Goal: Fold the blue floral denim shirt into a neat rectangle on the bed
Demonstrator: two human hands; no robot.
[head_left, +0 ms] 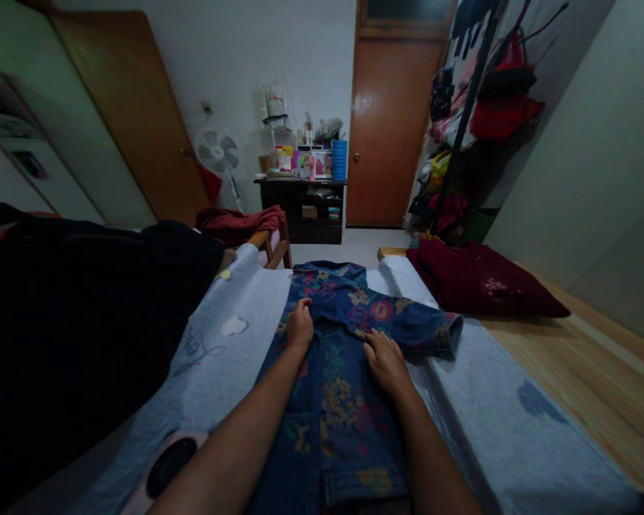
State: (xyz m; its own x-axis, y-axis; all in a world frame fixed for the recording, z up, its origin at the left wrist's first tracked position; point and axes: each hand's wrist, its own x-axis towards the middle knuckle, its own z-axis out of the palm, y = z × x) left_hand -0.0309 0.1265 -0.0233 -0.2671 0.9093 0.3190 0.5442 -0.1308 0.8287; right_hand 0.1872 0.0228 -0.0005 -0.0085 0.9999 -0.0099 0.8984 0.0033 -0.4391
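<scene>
Loosely open, right hand (387, 361) rests on floral denim garment (343, 386); left hand (300, 327), grip unclear.

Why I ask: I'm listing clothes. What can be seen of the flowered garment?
The flowered garment looks like blue denim, printed with red, yellow and green. It lies spread, somewhat creased, on the pale cloth, one sleeve extended rightward, its end open. The left hand and right hand touch it.
</scene>
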